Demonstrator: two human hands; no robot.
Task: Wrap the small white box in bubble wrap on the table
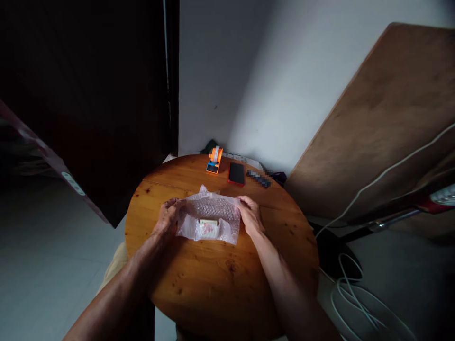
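A sheet of bubble wrap lies spread on the round wooden table, held at both sides. My left hand pinches its upper left edge, fingers closed. At the upper right corner, my right hand grips the sheet between thumb and fingers. Near the sheet's front edge sits a small pale box with a pinkish pattern, partly covered by the folded front part of the wrap. Neither hand touches the box.
Toward the back of the wooden table stand an orange tape dispenser, a red-edged phone and a blurred dark object. A wall rises behind. A brown board leans at right, above coiled white cable on the floor.
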